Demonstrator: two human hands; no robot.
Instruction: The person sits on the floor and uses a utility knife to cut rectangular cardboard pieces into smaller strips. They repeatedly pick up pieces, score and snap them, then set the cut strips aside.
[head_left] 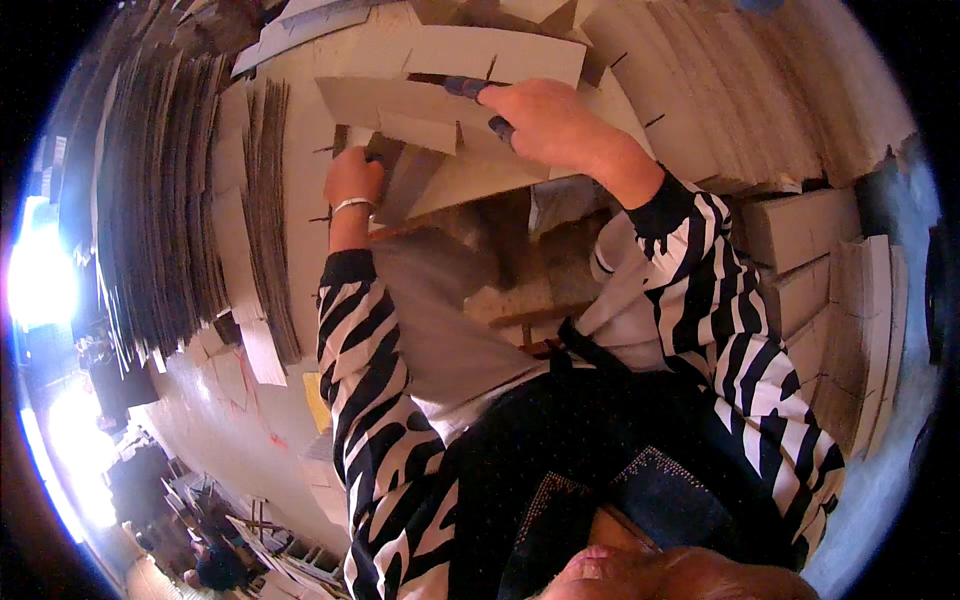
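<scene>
My right hand (548, 125) is closed in a pinch on the end of a long grey cardboard strip (365, 98). Dark coverings wrap its index finger and thumb. My left hand (355, 185), with a light band at the wrist, has its fingers curled at the near end of a slotted cardboard strip (415, 132); its fingertips are partly hidden. Both strips stand on edge at an angle to each other, over a pale flat board (480, 185) in front of my lap. Just beyond my right hand lies another slotted cardboard strip (530, 52).
To the left, a tall stack of cardboard strips (160, 200) stands beside a thinner stack (265, 210). More stacked cardboard (740, 100) fills the far right, with cardboard bundles (805, 230) below it. Scattered scraps (270, 550) lie at the lower left.
</scene>
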